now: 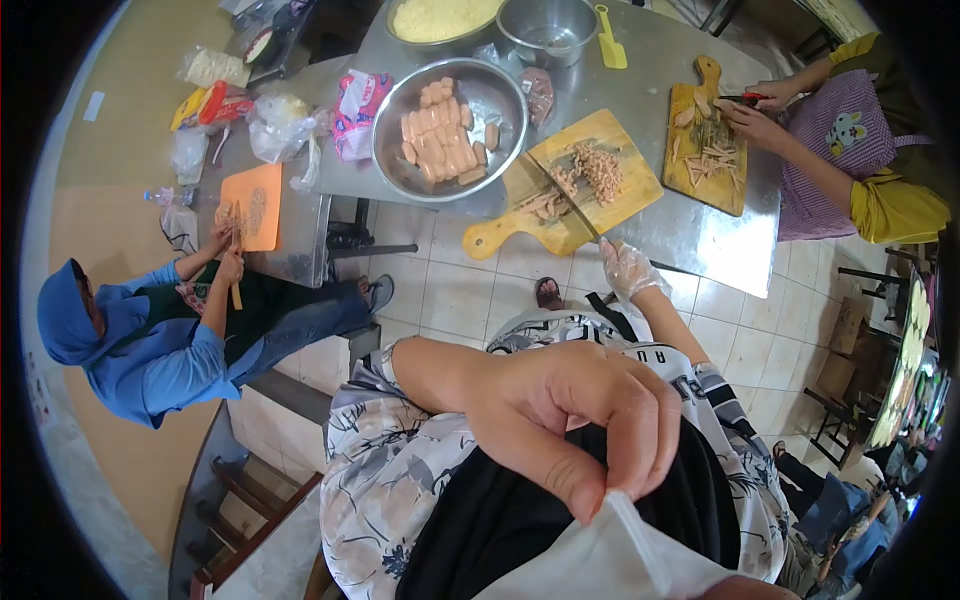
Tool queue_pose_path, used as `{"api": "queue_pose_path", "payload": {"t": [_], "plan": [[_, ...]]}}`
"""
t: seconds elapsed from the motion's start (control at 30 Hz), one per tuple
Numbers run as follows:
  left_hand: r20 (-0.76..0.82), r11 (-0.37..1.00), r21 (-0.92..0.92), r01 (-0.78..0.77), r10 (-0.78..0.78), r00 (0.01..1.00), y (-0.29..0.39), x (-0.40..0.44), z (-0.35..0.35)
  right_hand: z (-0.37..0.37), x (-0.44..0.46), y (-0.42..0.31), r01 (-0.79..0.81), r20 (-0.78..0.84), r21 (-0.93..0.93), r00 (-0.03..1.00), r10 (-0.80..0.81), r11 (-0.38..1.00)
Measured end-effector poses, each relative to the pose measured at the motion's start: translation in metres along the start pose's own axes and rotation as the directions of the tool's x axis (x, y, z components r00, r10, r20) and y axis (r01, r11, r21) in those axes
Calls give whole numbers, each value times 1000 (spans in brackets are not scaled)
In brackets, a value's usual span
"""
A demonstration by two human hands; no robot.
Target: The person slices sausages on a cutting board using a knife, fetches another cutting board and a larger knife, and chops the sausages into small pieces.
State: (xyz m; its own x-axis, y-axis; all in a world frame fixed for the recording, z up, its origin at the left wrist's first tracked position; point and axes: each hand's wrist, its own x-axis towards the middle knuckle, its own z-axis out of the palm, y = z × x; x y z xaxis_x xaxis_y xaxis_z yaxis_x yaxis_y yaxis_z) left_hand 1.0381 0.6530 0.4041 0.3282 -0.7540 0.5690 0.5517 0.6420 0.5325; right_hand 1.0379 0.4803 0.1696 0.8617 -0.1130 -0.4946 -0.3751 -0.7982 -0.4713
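Note:
My left hand (pixel 570 415) is raised close to the camera, thumb and fingers pinching the edge of a white face mask (pixel 625 555). My right hand (pixel 630 268), in a clear plastic glove, grips the handle end of a knife (pixel 570 203) at the table's edge. The blade lies across a wooden cutting board (pixel 625 150). Finely chopped sausage (pixel 597 172) is heaped right of the blade, with longer pieces (pixel 545 205) on its left. Beyond the board, a large steel bowl (pixel 385 165) contains several pink sausages (pixel 440 135).
On the right, a co-worker in a checked apron (pixel 825 150) cuts strips on another wooden board (pixel 680 150). A person in blue (pixel 165 370) works at an orange board (pixel 262 185) on the left. Another steel bowl (pixel 550 50), a yellow scoop (pixel 611 45) and plastic bags (pixel 283 125) stand on the metal table.

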Motion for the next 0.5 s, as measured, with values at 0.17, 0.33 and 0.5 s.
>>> {"api": "queue_pose_path", "payload": {"t": [0.17, 0.33, 0.5], "plan": [[-72, 983, 163, -84, 97, 993, 5, -1, 0, 7, 9, 8, 12, -28, -1, 1000, -12, 1000], [-48, 971, 191, -142, 153, 987, -3, 5, 0, 2, 2, 2, 25, -15, 37, 1000, -24, 999], [28, 822, 523, 225, -281, 959, 8, -10, -29, 3, 3, 6, 33, -16, 45, 999, -32, 998]]}}
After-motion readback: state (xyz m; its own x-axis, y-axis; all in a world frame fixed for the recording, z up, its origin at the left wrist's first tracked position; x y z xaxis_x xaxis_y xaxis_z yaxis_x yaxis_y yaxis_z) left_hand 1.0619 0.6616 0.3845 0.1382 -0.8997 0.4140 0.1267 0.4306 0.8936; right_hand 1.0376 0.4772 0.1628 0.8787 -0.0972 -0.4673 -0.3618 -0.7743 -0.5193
